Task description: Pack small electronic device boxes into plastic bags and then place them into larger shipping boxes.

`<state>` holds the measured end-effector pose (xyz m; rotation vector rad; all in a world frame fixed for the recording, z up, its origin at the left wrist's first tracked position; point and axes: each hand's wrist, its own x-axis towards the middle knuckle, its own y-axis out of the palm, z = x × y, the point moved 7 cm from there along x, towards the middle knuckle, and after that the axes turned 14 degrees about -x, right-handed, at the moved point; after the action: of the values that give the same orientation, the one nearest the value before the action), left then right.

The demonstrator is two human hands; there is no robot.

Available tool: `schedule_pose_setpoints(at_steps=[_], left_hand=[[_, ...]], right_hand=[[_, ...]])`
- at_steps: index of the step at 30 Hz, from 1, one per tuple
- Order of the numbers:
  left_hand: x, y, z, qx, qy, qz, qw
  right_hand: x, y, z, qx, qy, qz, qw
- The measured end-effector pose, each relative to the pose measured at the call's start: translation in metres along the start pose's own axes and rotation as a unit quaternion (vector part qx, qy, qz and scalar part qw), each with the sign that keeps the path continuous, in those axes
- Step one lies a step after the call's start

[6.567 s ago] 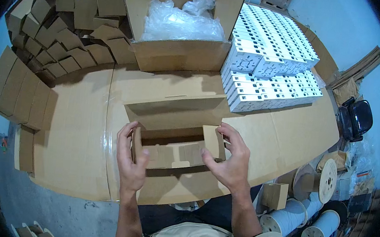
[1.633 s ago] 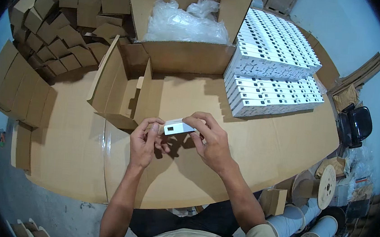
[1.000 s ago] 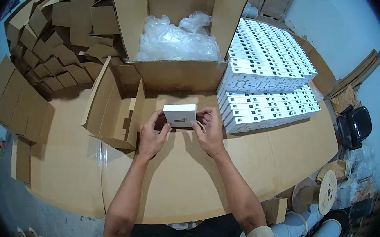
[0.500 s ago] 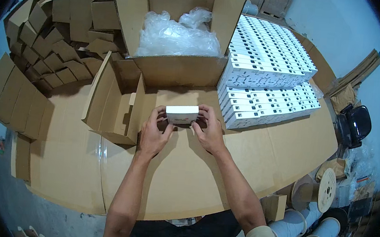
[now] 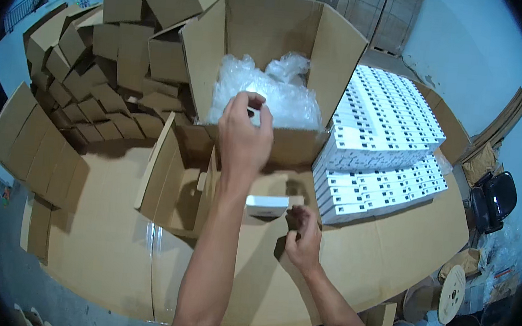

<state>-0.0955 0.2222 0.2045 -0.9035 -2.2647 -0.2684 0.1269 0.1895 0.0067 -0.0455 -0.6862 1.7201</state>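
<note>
My left hand (image 5: 245, 127) is raised in front of the clear plastic bags (image 5: 279, 99) piled in a large open carton (image 5: 273, 24). Its fingers are curved, with a gap between thumb and forefinger, and nothing shows in them. Lower down, a small white box (image 5: 267, 206) sits on the cardboard-covered table, a flap sticking out at its right end. Right beside that flap is my right hand (image 5: 305, 238), its fingers loosely bent and apart from the thumb. Whether a fingertip touches the box, I cannot tell.
Stacked rows of white boxes (image 5: 389, 121) stand at the right. An open divided carton (image 5: 175, 186) is left of my left forearm. Many brown cartons (image 5: 117, 63) are heaped at the far left. Spools (image 5: 451, 294) and a black chair (image 5: 493, 202) stand beyond the table's right edge.
Both hands held the small white box; the left has let go and moved up and away to the plastic bags. The right has come off the box's side. The view has tilted upward.
</note>
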Motion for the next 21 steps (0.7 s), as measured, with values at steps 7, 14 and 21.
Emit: schedule_pose_setpoints(at_steps=[7,14,21], left_hand=[[0.161,0.034,0.112,0.118,-0.036,0.077,0.989],[0.194,0.069,0.149,0.402,-0.011,0.315,0.859],[0.187,0.065,0.185,0.472,-0.079,0.377,0.793]], right_hand=[[-0.006,-0.002,0.002,-0.051,-0.024,-0.018,0.998],[-0.001,-0.011,0.019,-0.053,0.03,-0.002,0.998],[0.003,-0.009,0.023,-0.046,0.02,-0.009,0.999]])
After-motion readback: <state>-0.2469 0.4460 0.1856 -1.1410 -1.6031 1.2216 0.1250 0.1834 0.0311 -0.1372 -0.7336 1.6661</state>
